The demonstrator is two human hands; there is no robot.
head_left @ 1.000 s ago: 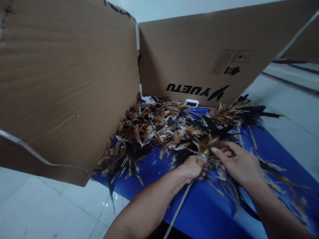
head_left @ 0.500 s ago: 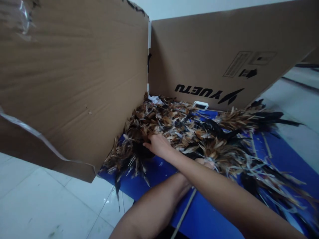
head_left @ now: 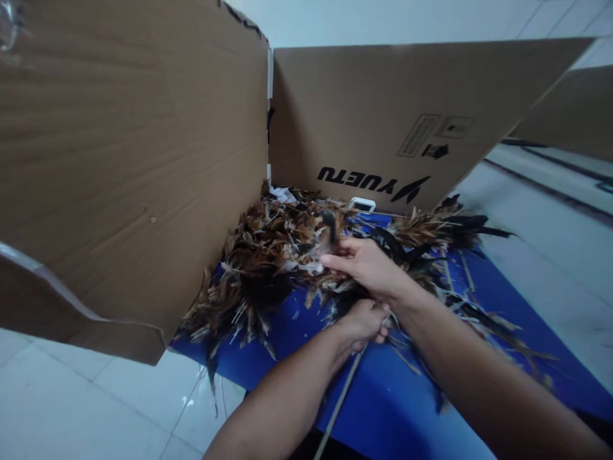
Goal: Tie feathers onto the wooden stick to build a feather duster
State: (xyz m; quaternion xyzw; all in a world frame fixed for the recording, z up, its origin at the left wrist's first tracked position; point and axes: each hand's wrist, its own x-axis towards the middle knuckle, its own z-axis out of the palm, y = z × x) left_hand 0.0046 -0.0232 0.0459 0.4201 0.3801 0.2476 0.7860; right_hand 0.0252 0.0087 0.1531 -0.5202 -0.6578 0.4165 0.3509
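My right hand (head_left: 368, 265) is closed in a pinch on a dark feather (head_left: 329, 230), blurred, that points up from its fingertips. Just below it, my left hand (head_left: 366, 322) is wrapped round a thin pale stick (head_left: 340, 399), which slants down toward the bottom edge. Feathers gather round the stick's upper end beside my left fingers; how they are fastened is hidden. Beyond both hands lies a pile of brown, black and whitish feathers (head_left: 275, 239) on a blue board (head_left: 306, 319).
A tall cardboard panel (head_left: 143, 140) stands close on the left, another cardboard panel (head_left: 373, 108) at the back. By the back one sit a small white-framed device (head_left: 363, 204) and crumpled white paper (head_left: 283, 194). More feathers (head_left: 445, 223) lie at right. Tiled floor (head_left: 86, 396) shows below.
My right hand has come back from the pile, moving right, with a feather now between its fingers. My left hand stays on the stick and shows more clearly. The view has shifted right.
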